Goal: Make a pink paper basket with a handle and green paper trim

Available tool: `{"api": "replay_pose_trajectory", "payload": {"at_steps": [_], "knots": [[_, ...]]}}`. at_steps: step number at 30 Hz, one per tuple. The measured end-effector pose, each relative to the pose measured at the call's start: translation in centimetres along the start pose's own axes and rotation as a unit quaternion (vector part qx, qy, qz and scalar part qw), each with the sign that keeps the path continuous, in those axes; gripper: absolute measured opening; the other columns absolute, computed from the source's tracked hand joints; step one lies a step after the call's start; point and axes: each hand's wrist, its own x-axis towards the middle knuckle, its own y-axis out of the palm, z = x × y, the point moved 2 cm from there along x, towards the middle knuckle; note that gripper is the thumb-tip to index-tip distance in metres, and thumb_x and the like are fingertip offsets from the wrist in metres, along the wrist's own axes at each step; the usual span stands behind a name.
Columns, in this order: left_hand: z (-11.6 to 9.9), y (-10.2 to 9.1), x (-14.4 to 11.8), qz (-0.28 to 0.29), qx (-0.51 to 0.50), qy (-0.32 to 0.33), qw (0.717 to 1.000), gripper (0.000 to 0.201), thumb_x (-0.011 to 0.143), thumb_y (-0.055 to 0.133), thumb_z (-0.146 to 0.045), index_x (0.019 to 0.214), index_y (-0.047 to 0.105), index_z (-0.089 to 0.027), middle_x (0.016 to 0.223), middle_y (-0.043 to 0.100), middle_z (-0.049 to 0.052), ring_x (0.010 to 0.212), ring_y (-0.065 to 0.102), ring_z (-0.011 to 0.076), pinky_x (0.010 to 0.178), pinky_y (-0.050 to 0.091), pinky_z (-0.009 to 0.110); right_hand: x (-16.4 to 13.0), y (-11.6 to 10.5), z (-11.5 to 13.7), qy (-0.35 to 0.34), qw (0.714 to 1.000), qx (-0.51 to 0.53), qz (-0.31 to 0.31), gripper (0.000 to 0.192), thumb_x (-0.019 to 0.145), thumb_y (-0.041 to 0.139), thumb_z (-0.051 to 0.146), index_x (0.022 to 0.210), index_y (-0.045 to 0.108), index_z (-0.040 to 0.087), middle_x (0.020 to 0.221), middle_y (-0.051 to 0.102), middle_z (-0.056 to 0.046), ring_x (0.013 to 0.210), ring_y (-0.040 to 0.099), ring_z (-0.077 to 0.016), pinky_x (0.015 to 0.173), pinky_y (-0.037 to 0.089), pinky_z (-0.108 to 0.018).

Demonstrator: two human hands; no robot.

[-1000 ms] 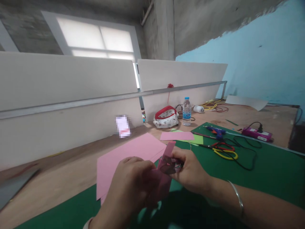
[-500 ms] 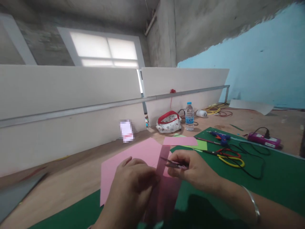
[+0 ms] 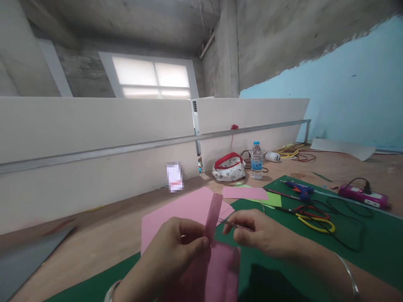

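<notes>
Left hand [image 3: 176,247] pinches pink paper strip [image 3: 213,218] upright over green mat [image 3: 315,247]; right hand [image 3: 258,233] closed on small scissors [image 3: 231,223] beside it; judged best: keep strip taut, snip evenly

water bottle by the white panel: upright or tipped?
Upright. The water bottle stands on its base on the table, cap on top, beside the pouch.

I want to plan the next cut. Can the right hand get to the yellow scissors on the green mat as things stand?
Probably yes. The yellow scissors lie in the open on the green mat, to the right of the right hand, with nothing between them. But that hand already holds small scissors.
</notes>
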Motion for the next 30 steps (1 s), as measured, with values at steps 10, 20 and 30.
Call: {"api": "replay_pose_trajectory", "payload": {"at_steps": [10,20,30], "knots": [[0.6,0.6,0.5,0.009,-0.063,0.031,0.998,0.032,0.073,0.062,-0.026,0.102,0.075,-0.022,0.069,0.072,0.001,0.078,0.067,0.023,0.072,0.052,0.032,-0.6,0.2,1.2,-0.021,0.997,-0.078,-0.016,0.057,0.091,0.036,0.069,0.092,0.061,0.017,0.078,0.048,-0.001,0.071,0.044,-0.0144,0.062,0.036,-0.026],[1.1,1.5,0.8,0.043,-0.09,0.048,0.994,0.034,0.077,0.061,-0.018,0.107,0.074,-0.026,0.085,0.076,-0.001,0.091,0.068,0.0242,0.079,0.053,0.032,0.1,0.8,-0.3,0.023,1.0,-0.004,-0.021,0.058,0.089,0.041,0.069,0.067,0.052,0.017,0.065,0.048,0.0,0.063,0.044,-0.013,0.058,0.035,-0.025],[0.8,1.4,0.6,0.057,-0.09,0.043,0.993,0.033,0.077,0.06,-0.018,0.106,0.074,-0.026,0.094,0.078,0.0,0.094,0.069,0.0249,0.079,0.054,0.032,-0.2,1.0,0.3,0.052,0.995,0.079,-0.023,0.056,0.078,0.059,0.069,0.082,0.07,0.015,0.07,0.047,0.0,0.065,0.037,-0.0121,0.058,0.031,-0.024]]}}
